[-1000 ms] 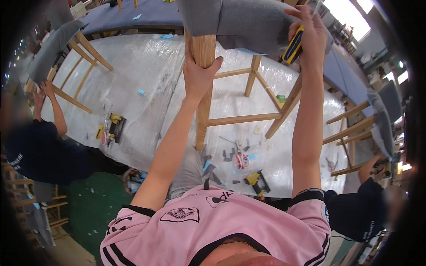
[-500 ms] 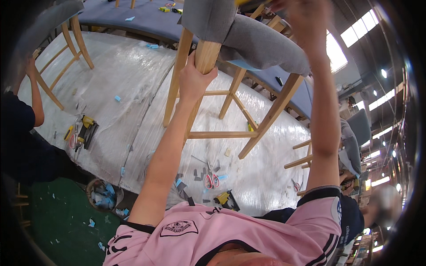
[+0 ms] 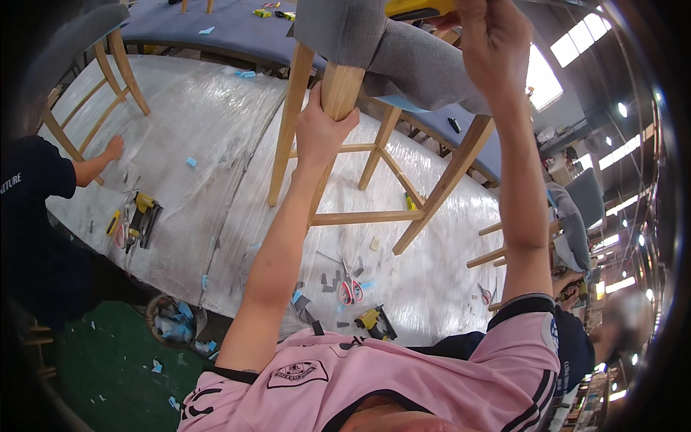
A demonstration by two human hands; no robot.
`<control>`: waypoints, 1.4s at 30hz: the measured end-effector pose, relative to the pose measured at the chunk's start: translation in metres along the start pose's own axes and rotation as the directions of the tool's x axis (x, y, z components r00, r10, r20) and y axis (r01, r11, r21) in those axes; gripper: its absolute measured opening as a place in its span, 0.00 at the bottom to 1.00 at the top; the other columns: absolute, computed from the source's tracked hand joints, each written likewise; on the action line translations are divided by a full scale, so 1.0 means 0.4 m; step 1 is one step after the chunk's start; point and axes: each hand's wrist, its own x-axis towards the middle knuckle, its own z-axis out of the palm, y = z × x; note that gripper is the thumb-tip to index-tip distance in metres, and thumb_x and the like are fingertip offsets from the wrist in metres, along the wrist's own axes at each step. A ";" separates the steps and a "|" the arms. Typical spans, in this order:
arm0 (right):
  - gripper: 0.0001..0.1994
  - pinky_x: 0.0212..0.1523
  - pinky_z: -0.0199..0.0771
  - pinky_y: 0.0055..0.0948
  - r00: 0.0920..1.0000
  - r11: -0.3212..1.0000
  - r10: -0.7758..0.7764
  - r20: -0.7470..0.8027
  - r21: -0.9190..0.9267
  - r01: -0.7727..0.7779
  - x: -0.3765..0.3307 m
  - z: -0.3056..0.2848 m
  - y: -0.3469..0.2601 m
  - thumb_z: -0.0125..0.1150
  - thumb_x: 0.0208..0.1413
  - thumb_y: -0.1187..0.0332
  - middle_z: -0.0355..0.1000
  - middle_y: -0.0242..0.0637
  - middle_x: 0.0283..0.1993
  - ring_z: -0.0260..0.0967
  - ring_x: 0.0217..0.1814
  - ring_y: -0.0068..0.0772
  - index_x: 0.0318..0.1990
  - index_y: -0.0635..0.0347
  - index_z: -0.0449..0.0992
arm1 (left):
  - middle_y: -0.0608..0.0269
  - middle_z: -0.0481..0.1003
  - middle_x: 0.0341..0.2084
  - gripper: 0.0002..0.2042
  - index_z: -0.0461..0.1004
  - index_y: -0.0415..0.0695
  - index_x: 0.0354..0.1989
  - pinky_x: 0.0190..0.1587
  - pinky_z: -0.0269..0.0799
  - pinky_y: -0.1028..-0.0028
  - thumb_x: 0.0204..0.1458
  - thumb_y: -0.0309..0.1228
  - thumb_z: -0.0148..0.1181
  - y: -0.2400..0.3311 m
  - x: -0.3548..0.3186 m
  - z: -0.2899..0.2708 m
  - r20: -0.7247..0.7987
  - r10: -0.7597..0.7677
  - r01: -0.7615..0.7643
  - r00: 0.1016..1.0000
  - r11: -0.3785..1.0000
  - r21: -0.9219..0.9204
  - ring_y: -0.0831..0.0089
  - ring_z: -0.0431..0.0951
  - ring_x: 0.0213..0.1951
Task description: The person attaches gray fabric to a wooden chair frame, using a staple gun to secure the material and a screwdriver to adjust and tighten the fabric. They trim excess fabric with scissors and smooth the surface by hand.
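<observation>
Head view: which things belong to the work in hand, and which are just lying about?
In hand:
grey-upholstered wooden chair, leg gripped by the left hand
yellow-and-black handheld tool, in the right hand

Apparently just lying about, nearest the wearer:
red-handled metal scissors
yellow-and-black stapler-like tool
small dark-grey scraps

I count two hands of mine, left [image 3: 322,129] and right [image 3: 497,54], and two co-workers [image 3: 32,187] near me. At the plastic-wrapped desk [image 3: 245,158] I see three grey upholstered chairs [image 3: 425,65]. On it I count three pairs of scissors [image 3: 350,291] and two staple guns [image 3: 376,322]. I find one basket [image 3: 152,317] of blue scraps [image 3: 173,327] beside it.
</observation>
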 end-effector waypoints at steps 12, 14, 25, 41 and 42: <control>0.21 0.25 0.77 0.26 0.891 0.893 0.449 -0.064 0.068 -0.445 -0.029 -0.102 0.290 0.43 0.75 0.60 0.82 0.42 0.37 0.71 0.21 0.25 0.45 0.70 0.79 | 0.45 0.78 0.52 0.43 0.60 0.34 0.69 0.52 0.76 0.65 0.48 0.43 0.74 0.023 -0.011 -0.017 0.118 -0.159 0.154 0.980 0.987 0.051 0.59 0.81 0.51; 0.20 0.22 0.76 0.25 0.817 0.807 0.573 0.064 0.130 -0.576 -0.065 -0.136 0.343 0.44 0.74 0.61 0.83 0.45 0.41 0.68 0.17 0.25 0.47 0.71 0.78 | 0.42 0.69 0.61 0.47 0.56 0.34 0.71 0.59 0.72 0.62 0.49 0.46 0.75 0.036 -0.005 -0.006 -0.013 0.042 -0.041 0.999 0.999 0.022 0.55 0.73 0.60; 0.19 0.16 0.69 0.23 0.772 0.726 0.626 0.110 0.281 -0.628 -0.157 -0.164 0.345 0.48 0.71 0.62 0.82 0.55 0.45 0.64 0.13 0.22 0.47 0.72 0.78 | 0.39 0.60 0.69 0.54 0.49 0.33 0.75 0.71 0.57 0.59 0.50 0.52 0.75 0.170 0.086 0.035 -0.105 0.424 -0.417 0.899 0.905 0.083 0.49 0.62 0.70; 0.18 0.29 0.68 0.21 0.840 0.748 0.539 -0.054 0.489 -0.449 -0.561 -0.100 0.267 0.49 0.74 0.58 0.71 0.30 0.26 0.66 0.24 0.17 0.45 0.64 0.79 | 0.42 0.55 0.69 0.55 0.45 0.37 0.76 0.70 0.57 0.55 0.49 0.52 0.76 0.124 0.058 0.004 -0.028 0.403 -0.399 0.915 0.913 0.091 0.48 0.59 0.71; 0.23 0.30 0.66 0.24 0.794 0.758 0.607 -0.035 0.325 -0.565 -0.657 -0.091 0.276 0.44 0.76 0.55 0.66 0.28 0.23 0.63 0.25 0.18 0.45 0.67 0.79 | 0.42 0.55 0.69 0.55 0.45 0.38 0.76 0.70 0.57 0.55 0.50 0.51 0.76 0.130 0.059 0.024 -0.038 0.406 -0.404 0.913 0.913 0.057 0.48 0.59 0.71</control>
